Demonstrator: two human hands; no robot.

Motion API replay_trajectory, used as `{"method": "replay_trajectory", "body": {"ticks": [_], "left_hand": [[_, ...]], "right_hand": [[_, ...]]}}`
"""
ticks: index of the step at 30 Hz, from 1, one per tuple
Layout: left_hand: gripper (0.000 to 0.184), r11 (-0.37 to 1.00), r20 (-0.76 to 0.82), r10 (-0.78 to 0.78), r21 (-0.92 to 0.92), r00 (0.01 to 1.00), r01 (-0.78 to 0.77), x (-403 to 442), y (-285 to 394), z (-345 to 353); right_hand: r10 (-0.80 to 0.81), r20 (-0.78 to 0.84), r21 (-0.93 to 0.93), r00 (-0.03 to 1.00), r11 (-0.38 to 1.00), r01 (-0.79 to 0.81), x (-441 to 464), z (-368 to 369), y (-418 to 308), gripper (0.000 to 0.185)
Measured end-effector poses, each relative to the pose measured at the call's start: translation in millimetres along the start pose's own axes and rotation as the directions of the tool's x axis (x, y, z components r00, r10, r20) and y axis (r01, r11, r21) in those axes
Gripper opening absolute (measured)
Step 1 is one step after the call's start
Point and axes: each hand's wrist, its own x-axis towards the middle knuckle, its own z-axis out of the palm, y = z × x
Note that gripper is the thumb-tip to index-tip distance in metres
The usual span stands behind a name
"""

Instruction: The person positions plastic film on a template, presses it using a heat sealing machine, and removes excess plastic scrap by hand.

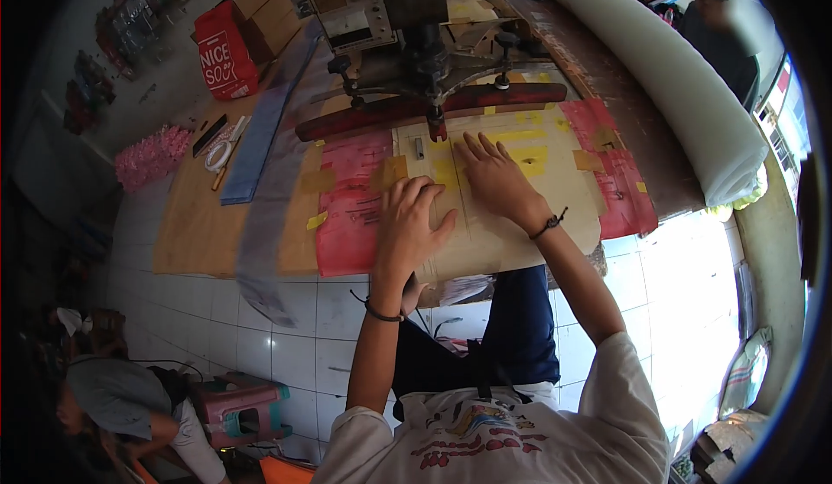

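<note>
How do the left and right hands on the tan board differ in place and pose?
The left hand lies nearer the body; the right hand lies closer to the machine. The left hand is by the red panel on the left; the right hand is by yellow patches. The left hand's fingers look more bent; the right hand's look straighter. Both rest on the tan board, backs up, with dark bands at the wrists.
</note>
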Motion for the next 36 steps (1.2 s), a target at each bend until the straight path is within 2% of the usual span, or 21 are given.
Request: {"method": "replay_trajectory", "body": {"ticks": [3,6,10,13,16,20,30,36], "left_hand": [[0.043,1.0,-0.016,-0.022,-0.007,1.0,0.022,0.2,-0.4,1.3],[0.047,0.999,-0.008,-0.015,-0.034,1.0,0.015,-0.9,-1.9,2.9],[0.051,1.0,0.063,0.012,-0.011,0.998,-0.012,-2.3,-7.9,3.6],[0.052,0.996,0.006,-0.012,-0.083,1.0,0.013,-1.9,-4.7,3.5],[0.055,1.0,0.088,0.013,-0.004,0.996,-0.013,-2.4,-7.5,6.1],[0.058,0.999,0.121,0.015,0.043,0.993,-0.021,-4.7,-11.8,13.6],[0.059,0.999,0.078,0.002,0.041,0.997,-0.005,-3.8,-13.4,18.6],[0.059,1.0,0.089,-0.01,0.026,0.996,0.008,-2.5,-9.7,13.9]], "right_hand": [[-0.001,0.042,0.095,0.999,0.995,-0.003,-16.8,-10.4,-18.7,0.049],[-0.042,-0.072,0.13,0.997,0.99,0.051,-20.1,-4.9,-18.1,0.048],[-0.038,-0.063,0.151,0.997,0.987,0.047,-21.9,-7.3,-21.7,0.046],[-0.047,-0.054,0.152,0.997,0.987,0.055,-23.5,-11.1,-22.5,0.045],[-0.049,-0.056,0.155,0.997,0.986,0.057,-21.1,-11.9,-22.2,0.045],[-0.056,-0.043,0.167,0.997,0.984,0.062,-18.2,-7.1,-17.3,0.046],[-0.059,-0.017,0.19,0.998,0.98,0.061,-12.0,-8.0,-15.0,0.047],[-0.016,-0.173,0.312,0.985,0.947,0.071,-17.2,-28.2,-28.3,0.042]]}}
